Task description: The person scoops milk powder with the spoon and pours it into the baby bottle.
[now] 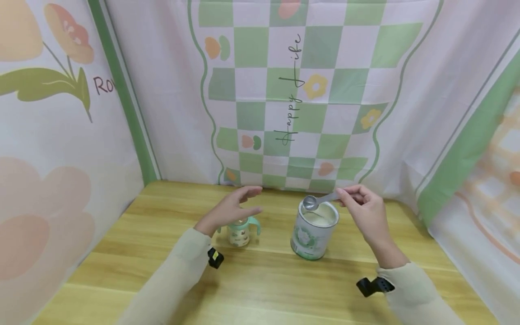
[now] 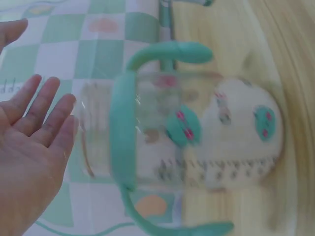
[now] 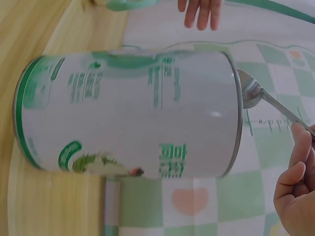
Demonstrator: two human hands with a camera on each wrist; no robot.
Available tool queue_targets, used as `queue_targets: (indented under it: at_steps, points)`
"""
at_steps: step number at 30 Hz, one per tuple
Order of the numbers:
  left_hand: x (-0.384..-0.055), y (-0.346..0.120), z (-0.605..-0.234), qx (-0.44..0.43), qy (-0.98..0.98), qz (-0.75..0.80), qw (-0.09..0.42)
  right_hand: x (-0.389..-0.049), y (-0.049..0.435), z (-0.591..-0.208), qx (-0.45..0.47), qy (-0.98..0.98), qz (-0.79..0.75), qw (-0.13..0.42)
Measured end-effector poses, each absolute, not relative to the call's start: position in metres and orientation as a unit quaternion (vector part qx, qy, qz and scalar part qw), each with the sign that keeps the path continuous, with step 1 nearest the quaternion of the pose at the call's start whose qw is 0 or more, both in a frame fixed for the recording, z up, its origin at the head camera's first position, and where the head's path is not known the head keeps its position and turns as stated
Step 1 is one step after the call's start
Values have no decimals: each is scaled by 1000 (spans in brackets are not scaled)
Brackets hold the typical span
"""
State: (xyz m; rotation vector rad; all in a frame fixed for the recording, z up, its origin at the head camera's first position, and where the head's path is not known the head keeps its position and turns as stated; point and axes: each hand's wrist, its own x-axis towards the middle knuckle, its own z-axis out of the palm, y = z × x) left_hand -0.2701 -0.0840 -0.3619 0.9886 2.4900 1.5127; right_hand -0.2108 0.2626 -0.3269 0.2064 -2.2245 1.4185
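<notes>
In the head view my right hand (image 1: 365,214) pinches the handle of a metal measuring spoon (image 1: 310,202), its round bowl over the rim of an open milk powder can (image 1: 312,237). Pale powder (image 1: 321,215) shows inside this white and green can. The right wrist view has the spoon's bowl (image 3: 250,89) right at the can's rim. My left hand (image 1: 233,207), fingers extended and thumb apart, hovers above a baby bottle (image 1: 239,235) and holds nothing. Mint-green handles flank the clear bottle, which has whitish contents (image 2: 241,132) at its bottom in the left wrist view.
The can and bottle stand apart on a wooden table (image 1: 260,289). Behind the table's far edge hangs a green and white checked cloth (image 1: 284,113). Printed curtains (image 1: 61,180) enclose the sides. A black wrist camera (image 1: 373,285) is strapped to each wrist.
</notes>
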Motion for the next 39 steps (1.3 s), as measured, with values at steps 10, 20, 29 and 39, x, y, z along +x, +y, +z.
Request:
queue_targets:
  at_steps: [10,20,29,39]
  points:
    - [-263,-51,-352,338,794,502,58,-206,278,-329,61,-826,507,240]
    - [-256,-18,-358,348,789,501,71,-206,281,-338,69,-849,461,247]
    - [-257,8,-379,332,785,514,96,-208,279,-347,98,-873,403,257]
    - [-256,30,-393,319,770,541,109,-213,278,-357,104,-882,373,267]
